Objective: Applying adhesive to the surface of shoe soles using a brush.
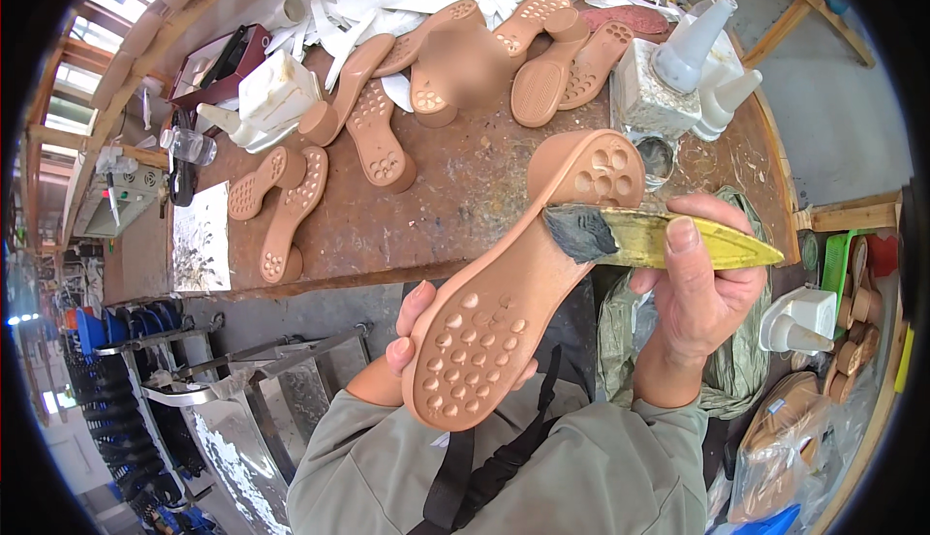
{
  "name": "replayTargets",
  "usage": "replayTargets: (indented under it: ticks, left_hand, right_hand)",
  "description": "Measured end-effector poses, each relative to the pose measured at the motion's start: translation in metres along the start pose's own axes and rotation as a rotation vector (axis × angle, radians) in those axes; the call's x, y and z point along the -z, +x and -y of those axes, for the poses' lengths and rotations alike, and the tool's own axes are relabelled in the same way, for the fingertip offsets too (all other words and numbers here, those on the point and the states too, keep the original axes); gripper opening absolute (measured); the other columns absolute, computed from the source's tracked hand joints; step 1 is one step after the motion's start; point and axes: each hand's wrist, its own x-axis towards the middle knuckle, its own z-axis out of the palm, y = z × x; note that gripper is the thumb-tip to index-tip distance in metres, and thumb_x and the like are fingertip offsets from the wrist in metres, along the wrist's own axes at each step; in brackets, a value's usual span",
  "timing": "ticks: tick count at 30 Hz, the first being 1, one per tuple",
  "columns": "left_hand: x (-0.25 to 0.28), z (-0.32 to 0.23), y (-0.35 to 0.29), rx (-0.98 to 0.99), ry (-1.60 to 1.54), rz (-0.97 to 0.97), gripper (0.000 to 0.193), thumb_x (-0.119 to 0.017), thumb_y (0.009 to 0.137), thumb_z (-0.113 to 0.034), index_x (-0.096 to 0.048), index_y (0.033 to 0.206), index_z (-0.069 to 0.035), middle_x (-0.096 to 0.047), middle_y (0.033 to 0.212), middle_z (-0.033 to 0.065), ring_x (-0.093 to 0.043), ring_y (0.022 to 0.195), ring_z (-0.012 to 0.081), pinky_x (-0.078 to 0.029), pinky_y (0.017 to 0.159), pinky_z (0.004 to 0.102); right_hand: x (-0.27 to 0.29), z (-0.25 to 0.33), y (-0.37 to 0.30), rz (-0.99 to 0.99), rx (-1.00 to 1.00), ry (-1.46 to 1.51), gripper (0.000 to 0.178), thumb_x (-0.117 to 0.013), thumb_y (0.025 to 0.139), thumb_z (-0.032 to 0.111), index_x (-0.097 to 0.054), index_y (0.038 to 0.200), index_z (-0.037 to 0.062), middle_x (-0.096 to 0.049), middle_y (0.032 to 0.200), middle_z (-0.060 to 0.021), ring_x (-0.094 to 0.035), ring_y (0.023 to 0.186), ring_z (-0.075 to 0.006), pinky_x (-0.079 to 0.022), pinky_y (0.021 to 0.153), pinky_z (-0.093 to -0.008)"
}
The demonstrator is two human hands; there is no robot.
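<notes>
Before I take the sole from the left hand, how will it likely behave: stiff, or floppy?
The sole seems fairly stiff: the left hand grips it near the toe end, and no sag shows. It may tip heel-first, since a thick heel block sits there. The hollows may help grip.

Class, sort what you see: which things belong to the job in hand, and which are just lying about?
Job in hand:
brown sole, in the left hand
brush, in the right hand, touching the sole
similar soles on the table, probably

Apparently just lying about:
clear bottle
dark red box
</notes>
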Motion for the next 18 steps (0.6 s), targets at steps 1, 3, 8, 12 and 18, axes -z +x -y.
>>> replayTargets:
  ticks: [1, 3, 8, 12, 18]
  left_hand:
    - [-0.002, -0.001, 0.0, 0.043, -0.093, 0.011, 0.093, -0.063, 0.07, -0.048, -0.019, 0.143, -0.01, -0.032, 0.14, 0.0188, -0.04, 0.123, 0.0352, -0.03, 0.103, 0.0519]
    - [-0.005, 0.0, 0.007, 0.133, -0.278, 0.035, 0.092, -0.061, 0.072, -0.05, -0.02, 0.143, -0.009, -0.033, 0.139, 0.0179, -0.04, 0.123, 0.0351, -0.03, 0.103, 0.0528]
    - [-0.025, 0.008, 0.009, 0.212, -0.317, -0.145, 0.09, -0.059, 0.073, -0.052, -0.022, 0.143, -0.008, -0.036, 0.138, 0.0174, -0.042, 0.122, 0.0352, -0.03, 0.103, 0.0536]
    - [-0.038, 0.011, 0.002, 0.17, -0.086, -0.462, 0.09, -0.058, 0.073, -0.052, -0.022, 0.143, -0.008, -0.037, 0.137, 0.0177, -0.044, 0.12, 0.0355, -0.031, 0.102, 0.0533]
    - [-0.021, 0.004, 0.019, 0.178, -0.493, 0.008, 0.09, -0.059, 0.073, -0.053, -0.023, 0.143, -0.009, -0.036, 0.138, 0.0171, -0.041, 0.123, 0.0349, -0.03, 0.102, 0.0546]
  right_hand:
    - [-0.001, 0.002, 0.0, 0.01, 0.006, -0.007, 0.017, -0.063, 0.084, 0.003, -0.059, 0.097, -0.0057, -0.061, 0.071, -0.0077, -0.054, 0.048, -0.0078, -0.042, 0.043, -0.0181]
    - [0.0, 0.005, 0.003, 0.007, 0.003, -0.014, 0.017, -0.063, 0.084, 0.004, -0.059, 0.097, -0.0058, -0.061, 0.07, -0.0075, -0.054, 0.048, -0.0078, -0.042, 0.043, -0.018]
    - [0.006, 0.014, 0.017, -0.036, 0.034, -0.059, 0.018, -0.062, 0.085, 0.007, -0.06, 0.097, -0.0058, -0.061, 0.068, -0.0072, -0.053, 0.046, -0.0087, -0.041, 0.041, -0.0181]
    - [0.013, 0.015, 0.029, -0.032, 0.055, -0.009, 0.018, -0.06, 0.087, 0.008, -0.06, 0.097, -0.0058, -0.061, 0.068, -0.0082, -0.053, 0.046, -0.009, -0.04, 0.04, -0.0189]
    - [-0.002, 0.013, -0.004, -0.028, 0.158, -0.138, 0.016, -0.061, 0.085, 0.004, -0.058, 0.097, -0.0055, -0.062, 0.069, -0.0097, -0.054, 0.048, -0.009, -0.042, 0.042, -0.0188]
